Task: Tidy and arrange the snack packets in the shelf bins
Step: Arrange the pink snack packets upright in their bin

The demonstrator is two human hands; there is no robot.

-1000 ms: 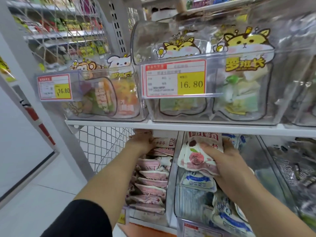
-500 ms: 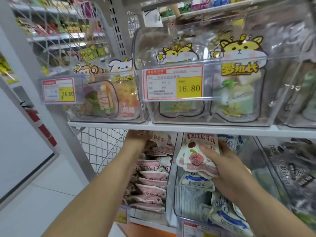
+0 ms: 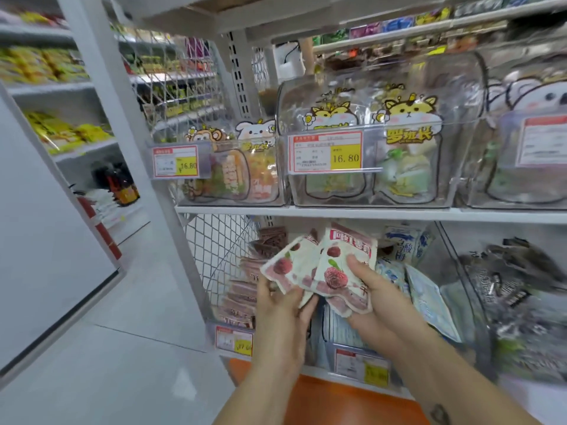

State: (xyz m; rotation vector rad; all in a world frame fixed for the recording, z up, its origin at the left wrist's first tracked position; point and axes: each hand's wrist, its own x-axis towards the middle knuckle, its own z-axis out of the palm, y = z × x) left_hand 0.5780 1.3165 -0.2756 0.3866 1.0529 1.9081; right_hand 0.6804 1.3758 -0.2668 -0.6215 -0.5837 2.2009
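Shelf point(image 3: 337, 211) first: a white metal board right across the view, hard and square at its front edge. Along that edge stand the clear bins point(image 3: 365, 191), rounded, glossy, stiff plastic. Each wears a cartoon sticker and a price tag point(image 3: 326, 153) facing out, surely so shoppers can read them head-on.

Under the board, at the left end, a lower bin point(image 3: 214, 326) holds pink packets point(image 3: 242, 302) lying flat, one on another, which looks like the tidy pattern being aimed for. Just beside them the blue-and-white packets point(image 3: 426, 302) sit looser.

Now the hands. The left hand point(image 3: 282, 308) has its grip clamped on the left packet point(image 3: 291, 268) by the bottom edge. The right hand point(image 3: 377, 299) has its grip clamped on the right packet point(image 3: 334, 256), thumb across the face. Both packets hang in the air in front of the lower bins, fanned side by side and touching, probably being squared up as a pair. They are flat pouches of soft, crinkly film, white with red fruit printed on.
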